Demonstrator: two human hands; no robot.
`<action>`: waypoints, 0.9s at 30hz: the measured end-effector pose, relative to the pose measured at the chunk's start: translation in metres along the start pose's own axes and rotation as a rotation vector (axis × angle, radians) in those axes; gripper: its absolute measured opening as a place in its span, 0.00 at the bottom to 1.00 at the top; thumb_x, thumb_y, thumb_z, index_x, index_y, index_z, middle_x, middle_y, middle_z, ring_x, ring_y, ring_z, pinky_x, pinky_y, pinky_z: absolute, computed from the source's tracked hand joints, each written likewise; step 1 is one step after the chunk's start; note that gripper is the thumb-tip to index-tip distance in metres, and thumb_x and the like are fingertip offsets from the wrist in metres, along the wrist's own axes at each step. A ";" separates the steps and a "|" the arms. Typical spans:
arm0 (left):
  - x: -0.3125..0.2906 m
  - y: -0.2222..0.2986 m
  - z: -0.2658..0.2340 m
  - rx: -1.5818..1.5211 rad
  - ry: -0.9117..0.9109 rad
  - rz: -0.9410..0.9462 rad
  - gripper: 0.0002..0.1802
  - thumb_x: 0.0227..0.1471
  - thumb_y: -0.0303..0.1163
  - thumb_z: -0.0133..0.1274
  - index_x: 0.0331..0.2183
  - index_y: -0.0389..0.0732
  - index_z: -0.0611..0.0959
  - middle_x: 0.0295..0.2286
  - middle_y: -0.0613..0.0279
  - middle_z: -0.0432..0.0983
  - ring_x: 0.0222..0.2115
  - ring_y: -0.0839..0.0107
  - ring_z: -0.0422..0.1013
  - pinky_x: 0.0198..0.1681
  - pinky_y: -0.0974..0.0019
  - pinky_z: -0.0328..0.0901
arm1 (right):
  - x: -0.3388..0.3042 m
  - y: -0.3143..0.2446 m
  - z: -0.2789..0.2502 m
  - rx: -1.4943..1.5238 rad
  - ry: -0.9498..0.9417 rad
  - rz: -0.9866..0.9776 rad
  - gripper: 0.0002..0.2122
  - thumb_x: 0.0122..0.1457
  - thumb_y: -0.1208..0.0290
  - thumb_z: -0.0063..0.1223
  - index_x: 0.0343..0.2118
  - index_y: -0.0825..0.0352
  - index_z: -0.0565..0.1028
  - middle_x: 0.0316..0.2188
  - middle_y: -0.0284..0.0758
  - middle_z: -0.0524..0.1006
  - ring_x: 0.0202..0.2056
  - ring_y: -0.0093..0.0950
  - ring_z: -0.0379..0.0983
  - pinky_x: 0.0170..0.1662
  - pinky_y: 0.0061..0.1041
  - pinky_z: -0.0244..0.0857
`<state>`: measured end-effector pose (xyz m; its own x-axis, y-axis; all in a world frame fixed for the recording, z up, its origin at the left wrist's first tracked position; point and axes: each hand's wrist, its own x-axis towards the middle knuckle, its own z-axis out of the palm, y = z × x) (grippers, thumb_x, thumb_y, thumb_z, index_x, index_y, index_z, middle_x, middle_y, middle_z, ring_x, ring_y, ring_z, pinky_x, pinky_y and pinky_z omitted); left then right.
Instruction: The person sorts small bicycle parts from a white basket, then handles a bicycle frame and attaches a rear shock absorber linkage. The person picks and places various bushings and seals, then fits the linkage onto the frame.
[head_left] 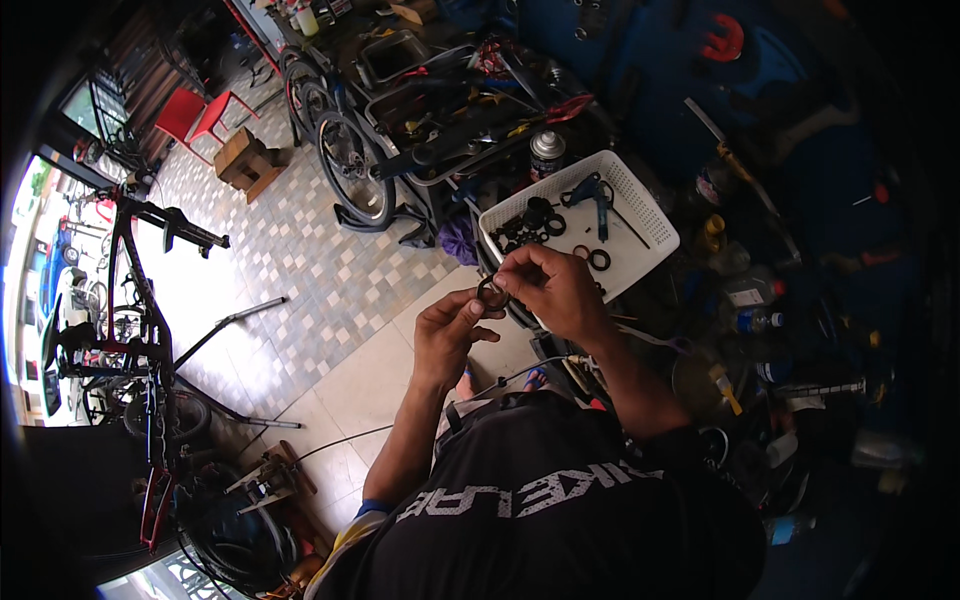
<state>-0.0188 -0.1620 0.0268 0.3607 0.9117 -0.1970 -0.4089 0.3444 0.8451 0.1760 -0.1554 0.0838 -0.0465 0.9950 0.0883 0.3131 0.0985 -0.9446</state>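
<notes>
In front of my body, both hands hold one small dark ring (487,295) between them. My left hand (445,340) pinches its lower left side with thumb and fingers. From the other side, my right hand (556,292) grips its upper edge with the fingertips, hiding part of it. Just beyond my right hand stands a white plastic basket (655,218) with perforated walls. Inside the basket lie a black ring (599,260), a cluster of small black parts (520,232) and a blue and black part (601,212).
A spray can (547,152) stands behind the basket, beside a tray heaped with tools (450,125). Bottles (755,320) crowd the dark bench at right. A bicycle frame (130,290) hangs at left. Farther off are a bicycle wheel (350,165), wooden stool (245,162) and red chair (182,115).
</notes>
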 end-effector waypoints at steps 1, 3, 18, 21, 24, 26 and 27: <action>0.000 -0.001 -0.001 0.004 0.004 0.000 0.14 0.62 0.32 0.56 0.45 0.33 0.82 0.42 0.51 0.82 0.40 0.61 0.79 0.35 0.62 0.76 | 0.000 0.001 0.000 -0.010 0.002 0.009 0.09 0.60 0.69 0.63 0.35 0.70 0.79 0.28 0.37 0.83 0.30 0.25 0.81 0.34 0.24 0.73; 0.000 -0.001 -0.002 0.001 0.008 0.004 0.14 0.62 0.32 0.56 0.45 0.33 0.82 0.41 0.51 0.82 0.40 0.61 0.79 0.35 0.62 0.76 | 0.001 0.004 0.002 0.004 -0.006 0.023 0.09 0.60 0.68 0.63 0.36 0.70 0.79 0.28 0.37 0.83 0.29 0.24 0.81 0.33 0.24 0.73; -0.005 0.003 -0.008 -0.062 -0.001 0.040 0.12 0.63 0.30 0.54 0.44 0.31 0.82 0.38 0.52 0.82 0.39 0.63 0.79 0.35 0.63 0.76 | -0.004 -0.001 0.020 -0.107 0.066 -0.069 0.09 0.55 0.70 0.66 0.33 0.66 0.77 0.27 0.33 0.81 0.21 0.20 0.70 0.26 0.23 0.64; -0.006 0.005 -0.009 -0.056 -0.003 0.072 0.14 0.63 0.30 0.54 0.44 0.29 0.82 0.37 0.50 0.82 0.39 0.63 0.80 0.36 0.64 0.77 | -0.004 0.003 0.023 0.012 0.040 -0.029 0.08 0.56 0.70 0.66 0.32 0.66 0.77 0.27 0.29 0.79 0.22 0.15 0.67 0.27 0.20 0.62; -0.009 0.006 -0.011 -0.015 -0.003 0.110 0.13 0.63 0.29 0.54 0.43 0.28 0.83 0.36 0.50 0.83 0.38 0.64 0.80 0.35 0.65 0.76 | -0.004 0.005 0.025 0.158 -0.026 0.035 0.07 0.58 0.70 0.64 0.32 0.66 0.77 0.26 0.25 0.78 0.24 0.12 0.66 0.29 0.17 0.62; -0.010 0.006 -0.014 0.029 -0.015 0.147 0.13 0.62 0.29 0.54 0.42 0.28 0.83 0.35 0.50 0.83 0.36 0.64 0.80 0.35 0.65 0.76 | -0.002 0.008 0.022 0.247 -0.141 0.099 0.08 0.59 0.68 0.63 0.32 0.67 0.78 0.26 0.29 0.81 0.26 0.15 0.73 0.31 0.20 0.68; -0.010 0.007 -0.015 0.053 -0.015 0.153 0.12 0.62 0.28 0.54 0.41 0.28 0.83 0.34 0.50 0.83 0.35 0.65 0.80 0.35 0.66 0.75 | -0.001 0.009 0.020 0.280 -0.182 0.093 0.08 0.59 0.68 0.63 0.32 0.67 0.78 0.26 0.29 0.81 0.27 0.15 0.73 0.32 0.19 0.68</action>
<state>-0.0380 -0.1655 0.0275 0.3103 0.9490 -0.0562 -0.4155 0.1886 0.8898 0.1596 -0.1558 0.0685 -0.2060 0.9779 -0.0358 0.0522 -0.0256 -0.9983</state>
